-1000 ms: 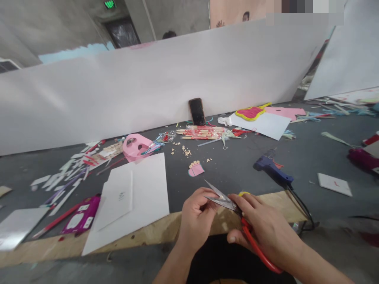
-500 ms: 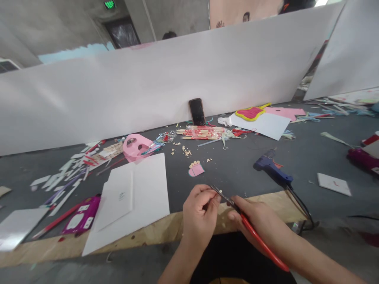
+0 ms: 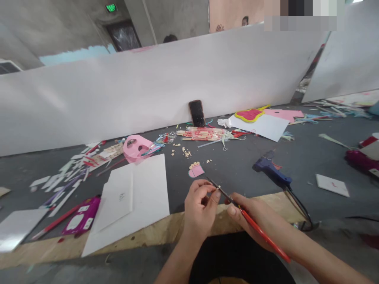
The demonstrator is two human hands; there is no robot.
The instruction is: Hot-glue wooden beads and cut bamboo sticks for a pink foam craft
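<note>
Above the table's near edge, my left hand (image 3: 199,205) has its thumb and fingertips pinched together on a small pale piece (image 3: 218,187). My right hand (image 3: 254,211) is closed round red-handled scissors (image 3: 260,230). Their dark blades point up and left, right beside the pale piece and my left fingertips. Just beyond lies a small pink cutout (image 3: 196,170) with pale beige bits along its top edge. More loose beige bits (image 3: 186,152) are scattered behind it.
A blue glue gun (image 3: 272,169) lies to the right, its cord over the edge. White sheets (image 3: 148,197) and a purple box (image 3: 81,217) are on the left. Bundled sticks (image 3: 204,134) and a phone (image 3: 197,113) stand before a white partition (image 3: 148,86).
The scissors have shifted slightly up and left, their tips now farther past my left fingertips. My left hand has moved only a little and stays pinched.
</note>
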